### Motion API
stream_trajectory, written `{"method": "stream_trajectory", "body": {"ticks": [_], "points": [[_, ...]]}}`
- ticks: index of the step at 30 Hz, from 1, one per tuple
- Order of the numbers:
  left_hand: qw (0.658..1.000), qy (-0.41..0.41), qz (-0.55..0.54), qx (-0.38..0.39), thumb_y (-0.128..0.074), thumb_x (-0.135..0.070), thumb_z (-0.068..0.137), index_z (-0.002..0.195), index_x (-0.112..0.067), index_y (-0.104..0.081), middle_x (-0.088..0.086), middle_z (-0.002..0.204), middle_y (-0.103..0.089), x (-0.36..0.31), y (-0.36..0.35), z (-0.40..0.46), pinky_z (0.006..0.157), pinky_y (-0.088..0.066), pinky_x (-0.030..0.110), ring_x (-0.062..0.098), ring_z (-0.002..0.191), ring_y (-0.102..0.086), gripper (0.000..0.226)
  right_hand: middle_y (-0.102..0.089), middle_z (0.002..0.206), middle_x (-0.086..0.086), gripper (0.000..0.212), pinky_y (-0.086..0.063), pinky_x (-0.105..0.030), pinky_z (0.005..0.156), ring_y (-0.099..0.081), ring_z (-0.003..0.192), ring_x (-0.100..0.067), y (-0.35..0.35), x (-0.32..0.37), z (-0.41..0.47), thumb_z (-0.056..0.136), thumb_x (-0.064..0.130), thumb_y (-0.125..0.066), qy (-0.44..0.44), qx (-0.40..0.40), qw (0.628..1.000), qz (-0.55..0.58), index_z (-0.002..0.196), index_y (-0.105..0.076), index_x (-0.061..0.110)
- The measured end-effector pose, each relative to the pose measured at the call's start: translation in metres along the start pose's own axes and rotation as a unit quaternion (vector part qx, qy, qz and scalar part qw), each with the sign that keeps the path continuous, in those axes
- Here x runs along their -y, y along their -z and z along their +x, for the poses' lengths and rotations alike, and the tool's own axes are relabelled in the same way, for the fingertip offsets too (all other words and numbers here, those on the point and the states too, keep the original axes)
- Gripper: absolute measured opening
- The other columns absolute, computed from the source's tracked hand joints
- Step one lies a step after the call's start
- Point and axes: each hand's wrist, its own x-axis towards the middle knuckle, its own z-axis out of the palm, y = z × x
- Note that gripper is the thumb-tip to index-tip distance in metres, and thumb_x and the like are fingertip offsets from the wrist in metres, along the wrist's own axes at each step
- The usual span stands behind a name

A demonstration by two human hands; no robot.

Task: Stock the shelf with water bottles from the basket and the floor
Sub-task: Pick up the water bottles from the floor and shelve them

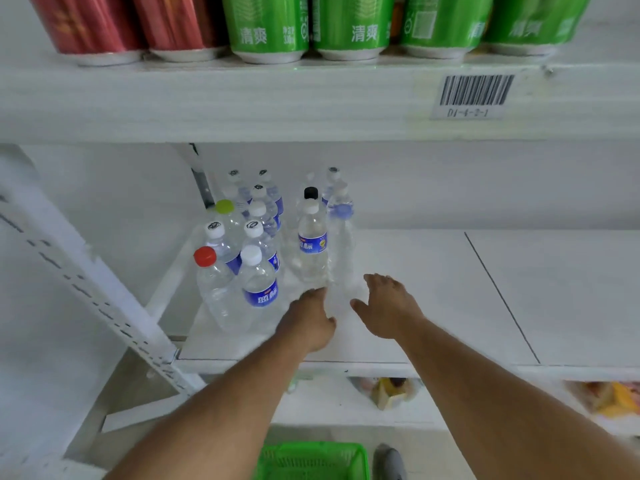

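Several clear water bottles [258,271] stand clustered at the left of the white shelf board [433,299], most with white caps, one with a red cap [205,256], one green, one black. A blurred clear bottle with a blue cap [341,237] stands at the cluster's right edge. My left hand [308,320] is loosely curled just in front of the bottles and holds nothing. My right hand [384,308] is spread open just right of the blue-capped bottle's base. The green basket [311,460] sits on the floor below.
Red cans [90,26] and green cans [349,26] line the upper shelf, which overhangs low, with a barcode label [474,93] on its edge. A slotted white upright [104,299] slants at the left. Snack packets [391,393] lie on the lower shelf. A shoe [389,462] is beside the basket.
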Motion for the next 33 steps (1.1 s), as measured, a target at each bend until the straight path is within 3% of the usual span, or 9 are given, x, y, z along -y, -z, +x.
{"method": "stream_trajectory", "body": {"ticks": [4, 8, 12, 16, 19, 24, 33], "points": [[0.992, -0.025, 0.125, 0.021, -0.054, -0.039, 0.090, 0.149, -0.025, -0.032, 0.001, 0.152, -0.038, -0.012, 0.007, -0.033, 0.106, -0.040, 0.041, 0.028, 0.134, -0.042, 0.065, -0.029, 0.160, -0.005, 0.066, -0.018, -0.042, 0.120, -0.016, 0.150, -0.026, -0.006, -0.019, -0.050, 0.098, 0.052, -0.042, 0.017, 0.012, 0.997, -0.074, 0.152, -0.030, 0.016], [0.987, -0.040, 0.154, 0.037, -0.053, -0.037, 0.091, 0.151, -0.026, -0.030, -0.001, 0.154, -0.034, -0.031, -0.008, -0.071, 0.106, -0.038, 0.040, 0.028, 0.135, -0.040, 0.065, -0.019, 0.164, -0.006, 0.071, -0.015, -0.044, 0.122, -0.011, 0.152, -0.027, -0.016, -0.041, -0.098, 0.098, 0.053, -0.042, 0.012, 0.021, 0.995, -0.101, 0.155, -0.024, 0.016], [0.985, -0.038, 0.161, 0.049, -0.054, -0.037, 0.091, 0.152, -0.027, -0.028, -0.001, 0.157, -0.032, -0.054, -0.035, -0.112, 0.108, -0.037, 0.040, 0.027, 0.136, -0.039, 0.067, -0.022, 0.163, -0.006, 0.071, -0.017, -0.045, 0.121, -0.014, 0.151, -0.027, -0.025, -0.074, -0.145, 0.097, 0.054, -0.040, 0.000, 0.034, 0.994, -0.106, 0.154, -0.026, 0.015], [0.984, -0.036, 0.164, 0.065, -0.056, -0.036, 0.089, 0.148, -0.026, -0.034, 0.001, 0.153, -0.038, -0.079, -0.076, -0.157, 0.105, -0.042, 0.043, 0.029, 0.134, -0.043, 0.064, -0.038, 0.154, -0.004, 0.066, -0.027, -0.042, 0.116, -0.027, 0.145, -0.025, -0.039, -0.119, -0.208, 0.093, 0.054, -0.045, -0.006, 0.023, 0.996, -0.083, 0.148, -0.038, 0.019], [0.982, -0.046, 0.170, 0.075, -0.054, -0.034, 0.089, 0.143, -0.027, -0.040, 0.005, 0.146, -0.046, -0.098, -0.119, -0.194, 0.100, -0.047, 0.045, 0.031, 0.127, -0.050, 0.056, -0.031, 0.159, -0.006, 0.070, -0.024, -0.043, 0.118, -0.023, 0.148, -0.026, -0.059, -0.158, -0.262, 0.094, 0.055, -0.045, -0.037, 0.054, 0.995, -0.075, 0.151, -0.033, 0.017], [0.971, -0.064, 0.184, 0.136, -0.053, -0.038, 0.088, 0.149, -0.029, -0.032, 0.003, 0.152, -0.039, -0.122, -0.186, -0.253, 0.102, -0.043, 0.043, 0.030, 0.130, -0.046, 0.065, -0.031, 0.159, -0.006, 0.071, -0.024, -0.043, 0.117, -0.024, 0.148, -0.027, -0.097, -0.213, -0.357, 0.094, 0.057, -0.043, -0.097, 0.089, 0.989, -0.060, 0.151, -0.032, 0.017], [0.954, -0.103, 0.189, 0.210, -0.051, -0.036, 0.090, 0.150, -0.026, -0.031, 0.001, 0.153, -0.037, -0.142, -0.262, -0.334, 0.104, -0.042, 0.041, 0.029, 0.133, -0.043, 0.065, -0.044, 0.146, -0.003, 0.061, -0.034, -0.040, 0.110, -0.036, 0.139, -0.026, -0.135, -0.247, -0.487, 0.095, 0.055, -0.046, -0.195, 0.104, 0.975, -0.009, 0.141, -0.041, 0.016]]}}
